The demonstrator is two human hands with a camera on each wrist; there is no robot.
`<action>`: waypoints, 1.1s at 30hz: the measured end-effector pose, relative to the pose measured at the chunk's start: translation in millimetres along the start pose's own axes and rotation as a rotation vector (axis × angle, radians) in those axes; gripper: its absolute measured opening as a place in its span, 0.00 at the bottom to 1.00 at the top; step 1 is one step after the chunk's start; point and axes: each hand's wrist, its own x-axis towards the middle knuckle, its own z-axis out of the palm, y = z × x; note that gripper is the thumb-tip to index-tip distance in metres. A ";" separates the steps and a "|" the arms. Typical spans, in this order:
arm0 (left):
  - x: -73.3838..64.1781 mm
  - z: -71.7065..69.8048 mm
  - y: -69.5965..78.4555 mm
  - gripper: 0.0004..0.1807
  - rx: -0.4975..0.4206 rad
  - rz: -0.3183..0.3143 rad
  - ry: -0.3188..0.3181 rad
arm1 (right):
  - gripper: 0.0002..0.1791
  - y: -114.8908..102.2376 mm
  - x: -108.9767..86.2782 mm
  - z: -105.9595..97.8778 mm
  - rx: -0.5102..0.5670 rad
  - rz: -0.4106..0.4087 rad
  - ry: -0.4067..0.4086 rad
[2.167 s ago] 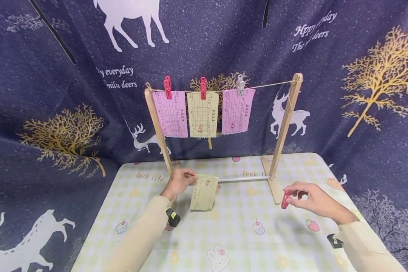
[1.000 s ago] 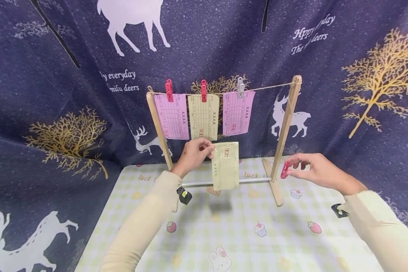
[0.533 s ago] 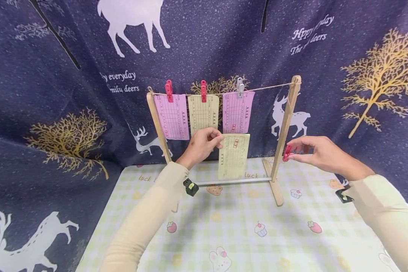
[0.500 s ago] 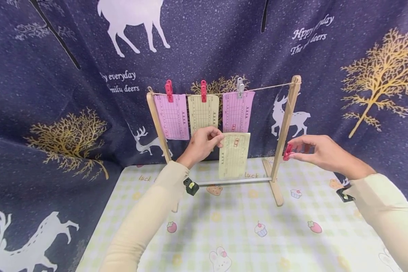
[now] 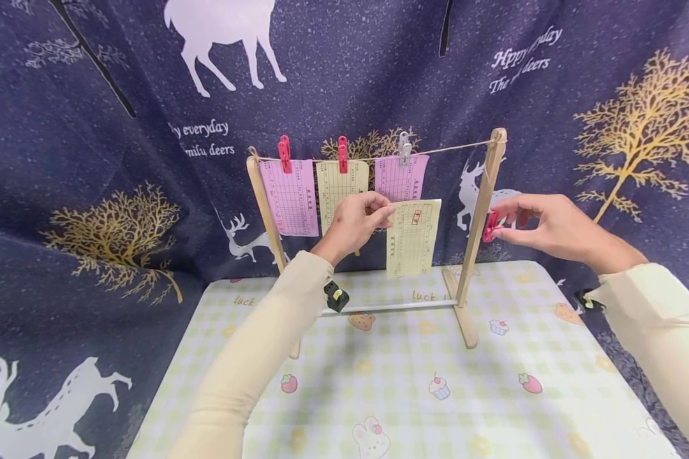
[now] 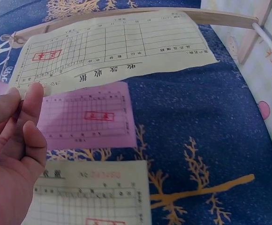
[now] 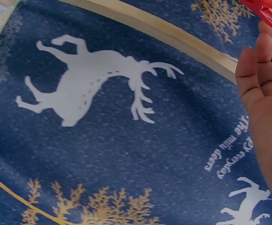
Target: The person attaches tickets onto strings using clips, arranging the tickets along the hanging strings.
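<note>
My left hand (image 5: pixel 358 224) pinches a pale yellow receipt slip (image 5: pixel 413 239) by its upper left corner. The slip hangs in front of the rack, overlapping the lower part of the right pink slip (image 5: pixel 399 175) in the head view. In the left wrist view the yellow slip (image 6: pixel 122 47) shows printed lines and a red stamp. My right hand (image 5: pixel 551 226) pinches a red clothespin (image 5: pixel 490 227) between thumb and fingers, just right of the rack's right post (image 5: pixel 482 210). Only part of that clothespin (image 7: pixel 269 14) shows in the right wrist view.
A string (image 5: pixel 459 148) runs between two wooden posts. From it hang a left pink slip (image 5: pixel 289 197) and a yellow slip (image 5: pixel 340 185) on red clothespins, and the right pink slip on a grey clothespin (image 5: pixel 404 150). A white bar (image 5: pixel 402 306) joins the posts low over the checkered tablecloth (image 5: pixel 379 370).
My left hand has lifted the yellow slip from low near the table up and to the right. My right hand has risen beside the right post, still holding the red clothespin.
</note>
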 end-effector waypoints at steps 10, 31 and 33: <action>17.3 5.4 16.3 0.07 0.024 0.056 0.014 | 0.19 -13.3 19.3 -19.2 -0.025 -0.026 -0.023; 44.0 21.3 43.7 0.08 0.010 0.086 0.093 | 0.15 -39.7 69.4 -61.5 -0.066 0.048 -0.072; 46.6 23.6 47.4 0.08 0.012 0.088 0.096 | 0.15 -40.2 72.0 -64.6 -0.069 0.068 -0.071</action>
